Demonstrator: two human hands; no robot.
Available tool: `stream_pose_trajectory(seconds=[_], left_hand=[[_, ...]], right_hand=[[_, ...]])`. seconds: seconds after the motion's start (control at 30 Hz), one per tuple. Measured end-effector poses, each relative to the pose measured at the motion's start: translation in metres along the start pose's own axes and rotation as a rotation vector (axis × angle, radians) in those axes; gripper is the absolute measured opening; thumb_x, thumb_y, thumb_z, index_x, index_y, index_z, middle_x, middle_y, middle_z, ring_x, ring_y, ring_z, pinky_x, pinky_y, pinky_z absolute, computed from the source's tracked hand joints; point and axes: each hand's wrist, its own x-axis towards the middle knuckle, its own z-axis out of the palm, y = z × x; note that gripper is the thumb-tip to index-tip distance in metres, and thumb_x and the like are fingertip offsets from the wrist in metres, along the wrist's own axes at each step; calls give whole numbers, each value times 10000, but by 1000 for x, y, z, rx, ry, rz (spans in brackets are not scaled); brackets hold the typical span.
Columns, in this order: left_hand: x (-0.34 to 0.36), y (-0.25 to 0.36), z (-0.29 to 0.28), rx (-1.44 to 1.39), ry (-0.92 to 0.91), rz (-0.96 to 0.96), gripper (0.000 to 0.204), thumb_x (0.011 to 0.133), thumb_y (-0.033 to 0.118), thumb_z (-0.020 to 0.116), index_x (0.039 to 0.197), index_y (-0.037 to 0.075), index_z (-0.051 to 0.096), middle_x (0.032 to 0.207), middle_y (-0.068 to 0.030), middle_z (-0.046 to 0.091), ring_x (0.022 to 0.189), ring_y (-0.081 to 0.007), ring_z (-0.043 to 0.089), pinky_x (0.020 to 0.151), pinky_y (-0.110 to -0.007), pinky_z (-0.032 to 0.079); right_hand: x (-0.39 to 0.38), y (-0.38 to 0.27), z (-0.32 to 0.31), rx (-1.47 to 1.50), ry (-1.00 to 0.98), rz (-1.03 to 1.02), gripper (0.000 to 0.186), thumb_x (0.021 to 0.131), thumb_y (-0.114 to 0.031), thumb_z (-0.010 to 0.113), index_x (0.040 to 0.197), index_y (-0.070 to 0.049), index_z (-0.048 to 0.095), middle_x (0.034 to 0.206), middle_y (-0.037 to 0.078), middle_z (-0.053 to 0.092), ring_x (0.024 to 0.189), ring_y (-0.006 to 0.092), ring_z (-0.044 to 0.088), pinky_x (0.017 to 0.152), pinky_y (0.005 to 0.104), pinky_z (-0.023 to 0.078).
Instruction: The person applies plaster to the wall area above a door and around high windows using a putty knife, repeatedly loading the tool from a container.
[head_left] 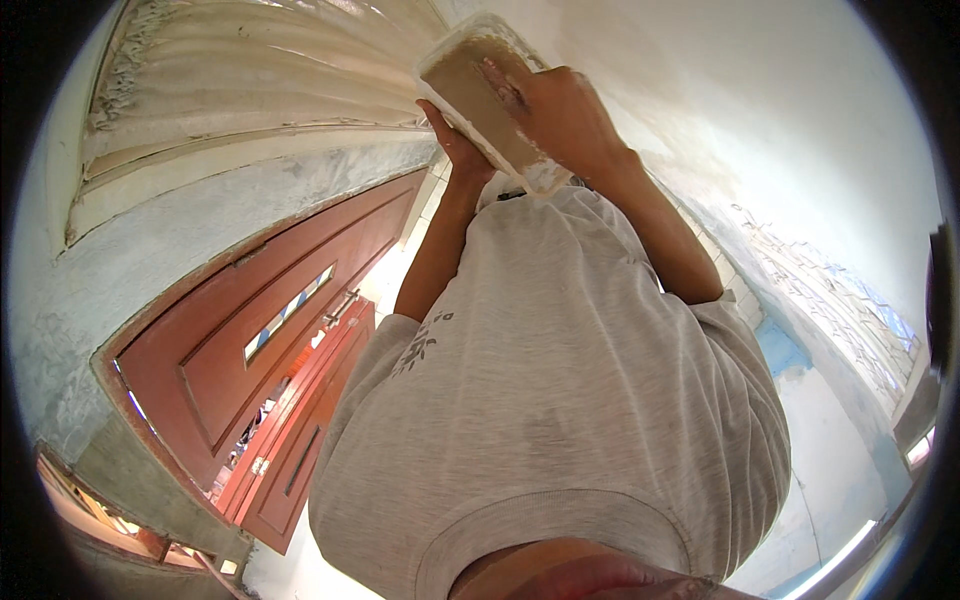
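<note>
I have a whitish rectangular container (448, 72) up in front of my chest, tilted, with a tan-brown inside and pale residue smeared along its rim. My left hand (458, 145) grips its left side, thumb and fingers at the edge. My right hand (555, 115) is over the container's middle, fingers bent down into it and flecked with pale material; whether anything is between the fingertips is hidden. My grey T-shirt (540, 380) fills the lower middle of the view.
Reddish double doors (170, 380) with narrow panes stand at the left, below a cream, draped or rippled panel (230, 80) in a frame. A patchy white wall surface (780, 120) spans the upper right, with latticed openings (840, 300) and white tiles along an edge.
</note>
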Motion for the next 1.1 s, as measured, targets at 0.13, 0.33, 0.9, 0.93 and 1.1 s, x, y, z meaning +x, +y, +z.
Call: stream_pose_trajectory(seconds=[0.13,0.33,0.9,0.93,1.1], left_hand=[[4,1,-1,-52,9,-46,836,993,781,222,1540,171,383,1479,-65,494,1340,-248,495,1100,-411,457],[14,-13,-18,-178,28,-150,852,982,794,237,1550,171,364,1491,-76,481,1344,-255,493,1100,-427,457],[21,-18,-12,-189,50,-155,911,934,839,308,1558,179,373,1515,-86,487,1350,-300,506,1099,-465,470],[21,-18,-9,-210,48,-167,906,936,835,315,1555,177,376,1512,-88,490,1344,-300,512,1092,-465,476],[22,-18,-4,-238,-24,-180,887,946,821,325,1551,176,383,1506,-85,498,1331,-297,521,1084,-460,481]], right_hand=[[-1,-2,-23,101,50,91,227,956,-187,638,1140,-92,731,720,210,663,625,387,652,593,458,537],[0,11,26,37,122,-109,194,921,-204,679,1025,-55,748,685,214,645,581,371,635,575,432,523],[-22,18,-45,299,170,78,118,889,-70,723,967,18,710,757,159,714,665,253,719,635,319,567],[-22,15,-50,317,314,63,127,889,-74,725,976,16,709,758,163,715,674,260,723,638,324,568],[-27,30,-38,133,-23,51,134,899,-111,753,959,6,727,776,149,735,697,200,747,642,308,568]])
